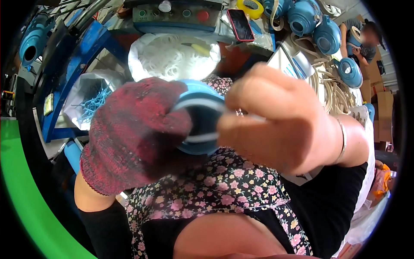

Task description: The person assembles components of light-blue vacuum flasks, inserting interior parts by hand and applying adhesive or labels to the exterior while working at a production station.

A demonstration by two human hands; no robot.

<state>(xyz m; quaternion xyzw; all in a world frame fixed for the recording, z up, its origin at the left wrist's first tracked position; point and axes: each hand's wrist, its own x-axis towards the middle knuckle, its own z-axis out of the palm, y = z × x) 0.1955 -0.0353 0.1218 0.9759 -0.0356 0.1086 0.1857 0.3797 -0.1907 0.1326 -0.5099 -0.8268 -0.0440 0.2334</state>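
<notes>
My left hand (133,134), in a worn dark red knit glove, is closed around a round blue plastic housing (199,148) in front of my chest. The housing's dark, wide mouth faces up toward me. A thin white ring (202,138) lies around that mouth, and its right side runs into the fingers of my right hand (276,118). That hand is bare and pinched at the ring's right edge. Motion blurs its fingers, and they hide where the ring meets the housing on that side.
Beyond my hands stands a white bag (136,56) of translucent rings. Another bag (75,97) holds blue plastic scraps. A control panel (172,17), a phone (240,25) and yellow tape (250,7) lie farther back. Blue housings (326,36), beige straps (330,93) and another person (366,47) are at right.
</notes>
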